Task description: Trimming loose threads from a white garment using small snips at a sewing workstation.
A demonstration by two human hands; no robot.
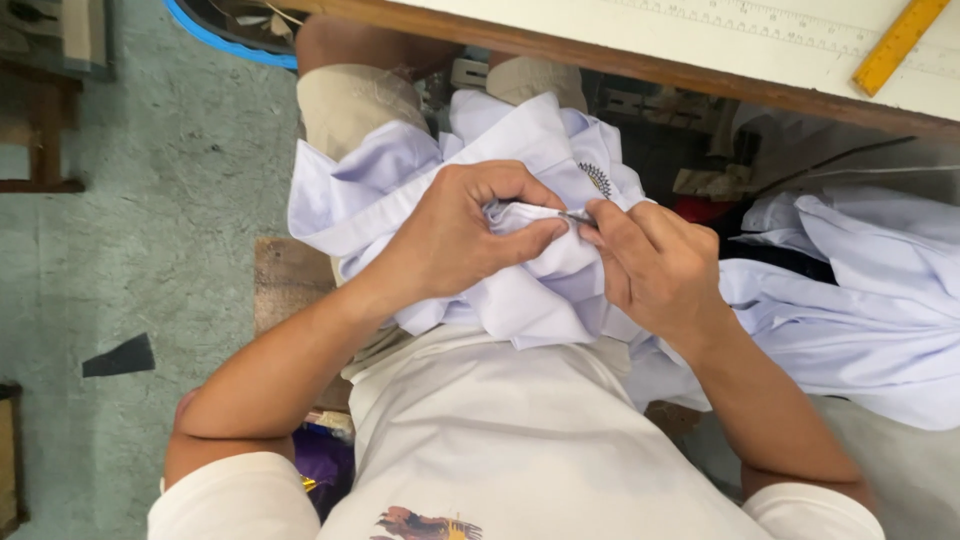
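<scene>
Green concrete floor runs along the left of the view, and a wooden-edged worktable (640, 65) crosses the top, beyond both hands.

Left hand (455, 235) is closed on a bunched fold of the pale lilac shirt (530, 290), thumb and fingers pinching the cloth taut. Right hand (655, 265) is pinched shut on a thin metal tool (578, 216), whose tip meets the fold right at the left thumb; whether it is a needle or a seam picker is too small to tell. The shirt lies heaped on the lap, under and around both hands.

Risk, as I judge it: the point works very close to the left thumb, so a slip could prick the skin. Too hard a pull could also snag or tear the thin cloth, and the loose heap might slide off the knees.

Just beyond the hands, the shirt bears a small round dark embroidered emblem (597, 179). To the right of the right hand lies more pale cloth (860, 320). Farther out on the table rest a yellow ruler (900, 42) and a long pale ruler (760, 22). Well left of the left hand, a dark scrap (120, 357) lies on the floor.
</scene>
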